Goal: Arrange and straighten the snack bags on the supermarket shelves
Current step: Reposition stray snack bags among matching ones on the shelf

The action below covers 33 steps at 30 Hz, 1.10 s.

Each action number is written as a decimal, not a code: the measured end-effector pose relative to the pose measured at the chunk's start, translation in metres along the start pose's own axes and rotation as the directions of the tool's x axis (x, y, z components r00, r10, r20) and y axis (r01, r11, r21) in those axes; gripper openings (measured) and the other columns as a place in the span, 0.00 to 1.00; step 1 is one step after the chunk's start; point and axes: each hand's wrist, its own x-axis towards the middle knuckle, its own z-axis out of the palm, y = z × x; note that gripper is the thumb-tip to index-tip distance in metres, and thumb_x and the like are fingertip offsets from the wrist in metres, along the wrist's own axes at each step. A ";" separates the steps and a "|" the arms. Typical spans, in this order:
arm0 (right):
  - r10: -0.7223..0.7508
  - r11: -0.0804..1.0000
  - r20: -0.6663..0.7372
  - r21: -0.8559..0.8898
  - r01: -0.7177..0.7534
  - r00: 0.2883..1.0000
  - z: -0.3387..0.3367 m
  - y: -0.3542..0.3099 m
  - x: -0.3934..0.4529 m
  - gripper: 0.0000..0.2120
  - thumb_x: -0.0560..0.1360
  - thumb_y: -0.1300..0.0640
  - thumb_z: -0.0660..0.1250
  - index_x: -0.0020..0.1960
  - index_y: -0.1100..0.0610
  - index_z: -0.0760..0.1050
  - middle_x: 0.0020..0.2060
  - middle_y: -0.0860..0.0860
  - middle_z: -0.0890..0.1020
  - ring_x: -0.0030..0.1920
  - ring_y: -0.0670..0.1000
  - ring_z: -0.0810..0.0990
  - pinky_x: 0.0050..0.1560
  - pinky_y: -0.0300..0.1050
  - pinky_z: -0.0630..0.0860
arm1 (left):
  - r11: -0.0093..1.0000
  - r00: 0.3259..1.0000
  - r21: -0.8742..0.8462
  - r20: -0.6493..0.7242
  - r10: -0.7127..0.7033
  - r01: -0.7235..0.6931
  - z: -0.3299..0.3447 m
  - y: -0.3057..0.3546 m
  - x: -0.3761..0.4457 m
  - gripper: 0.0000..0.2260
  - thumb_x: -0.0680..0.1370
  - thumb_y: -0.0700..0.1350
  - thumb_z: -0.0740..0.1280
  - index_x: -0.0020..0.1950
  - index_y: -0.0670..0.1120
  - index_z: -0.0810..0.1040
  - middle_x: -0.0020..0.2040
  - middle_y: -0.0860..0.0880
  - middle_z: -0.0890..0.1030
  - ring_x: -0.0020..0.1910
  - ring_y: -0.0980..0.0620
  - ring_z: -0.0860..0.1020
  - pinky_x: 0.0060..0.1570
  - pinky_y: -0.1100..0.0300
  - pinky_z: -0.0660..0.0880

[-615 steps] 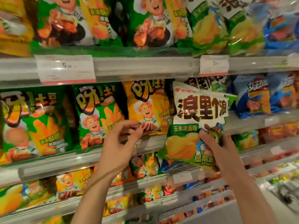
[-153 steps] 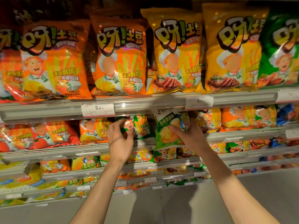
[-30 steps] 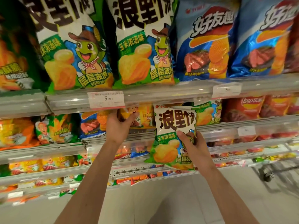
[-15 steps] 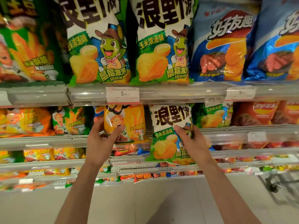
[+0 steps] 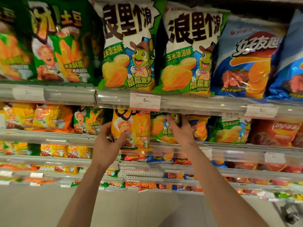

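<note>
Gripping is shown on both sides: a yellow-orange snack bag (image 5: 131, 128) is held by the left hand (image 5: 106, 145), its fingers (image 5: 106, 126) curled round the bag's left edge, thumb across the front. Just right of those fingers, a green snack bag (image 5: 159, 130) is grasped by the right hand (image 5: 180, 131), pushed in under the shelf rail (image 5: 205, 105).

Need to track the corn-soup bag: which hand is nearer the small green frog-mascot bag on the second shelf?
Right. The right hand grips the green frog-mascot bag, fingers over its front. The left hand is off to its left, holding the yellow chef bag beside it.
</note>
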 end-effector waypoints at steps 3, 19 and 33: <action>0.005 0.999 0.063 -0.040 -0.002 0.998 -0.005 0.015 -0.005 0.28 0.75 0.38 0.71 0.70 0.50 0.73 0.58 0.45 0.82 0.62 0.50 0.79 0.64 0.48 0.75 | 1.000 1.000 -0.022 -0.006 -0.013 0.013 0.006 -0.003 0.001 0.24 0.73 0.54 0.77 0.65 0.51 0.76 0.51 0.57 0.82 0.46 0.66 0.80 0.51 0.55 0.80; -0.099 0.933 0.156 -0.329 0.146 0.983 0.006 0.023 0.004 0.16 0.82 0.50 0.64 0.64 0.58 0.73 0.53 0.53 0.84 0.51 0.52 0.82 0.48 0.41 0.72 | 0.999 0.998 -0.044 -0.064 -0.024 0.022 -0.008 -0.015 -0.006 0.18 0.73 0.53 0.78 0.60 0.52 0.77 0.51 0.54 0.83 0.53 0.52 0.81 0.54 0.48 0.80; -0.081 0.986 0.270 -0.118 0.116 0.959 0.000 0.018 -0.061 0.02 0.80 0.52 0.69 0.53 0.47 0.78 0.50 0.42 0.82 0.51 0.42 0.81 0.52 0.36 0.76 | 0.991 0.994 -0.077 -0.016 -0.111 0.110 -0.032 -0.022 -0.043 0.21 0.73 0.45 0.79 0.62 0.51 0.76 0.53 0.55 0.83 0.50 0.59 0.82 0.47 0.54 0.81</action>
